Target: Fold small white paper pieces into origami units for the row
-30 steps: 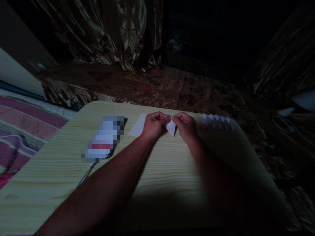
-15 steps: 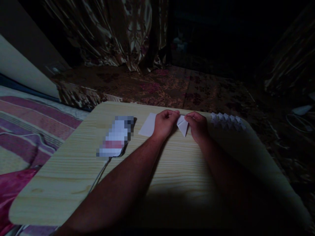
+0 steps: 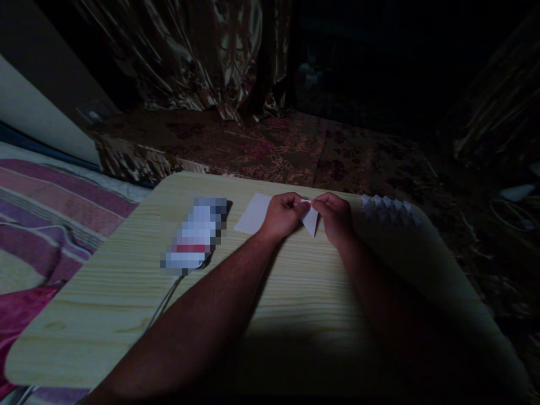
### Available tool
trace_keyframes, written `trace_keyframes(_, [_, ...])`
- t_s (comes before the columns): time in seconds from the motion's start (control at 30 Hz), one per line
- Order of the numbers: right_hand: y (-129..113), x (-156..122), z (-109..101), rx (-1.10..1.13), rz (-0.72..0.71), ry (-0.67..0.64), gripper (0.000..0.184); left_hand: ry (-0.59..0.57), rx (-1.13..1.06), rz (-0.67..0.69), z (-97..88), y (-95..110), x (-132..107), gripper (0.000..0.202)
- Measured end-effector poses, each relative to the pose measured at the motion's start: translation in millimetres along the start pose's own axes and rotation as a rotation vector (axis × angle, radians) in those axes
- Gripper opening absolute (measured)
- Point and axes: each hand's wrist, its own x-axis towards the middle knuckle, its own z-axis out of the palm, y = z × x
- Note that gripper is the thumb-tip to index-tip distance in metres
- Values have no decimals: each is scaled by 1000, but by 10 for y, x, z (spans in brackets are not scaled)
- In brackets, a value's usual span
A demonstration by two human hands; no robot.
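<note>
Between my two hands is a small piece of folded white paper, its pointed end hanging toward me. My left hand is closed and pinches its upper left side. On the other side my right hand grips the upper right edge with thumb and fingers, close to the left thumb. Part of the fold is hidden behind the fingers. Flat white paper lies on the table just left of my left hand, partly covered by it. Several small folded paper pieces stand in rows to the right of my right hand.
The pale wooden table has rounded corners. A phone-like device, blurred out, lies at left with a white cable running toward me. A striped bedspread is at the left, and a patterned ledge lies beyond the table.
My fingertips have drawn closer together on the folded paper, and the left thumb has come down over it. The paper has turned slightly, its point now a little further left.
</note>
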Motion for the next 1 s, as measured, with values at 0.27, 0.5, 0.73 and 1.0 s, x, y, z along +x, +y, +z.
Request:
trace_keyframes(0.27, [-6,-6,2,1,21,-41,15,16,48,-32,-4,44,-2,20])
trace_keyframes(0.5, [-12,-4,-24,-39,16,-61,15,-9,64,-16,-8,30,-7,20])
trace_keyframes(0.73, [23,12,-18,-50,43,-71,17,4,47,-75,-20,-19,10,17])
trace_keyframes(1.0, [37,27,-35,-43,38,3,14,5,154,-12,-3,-9,-1,28])
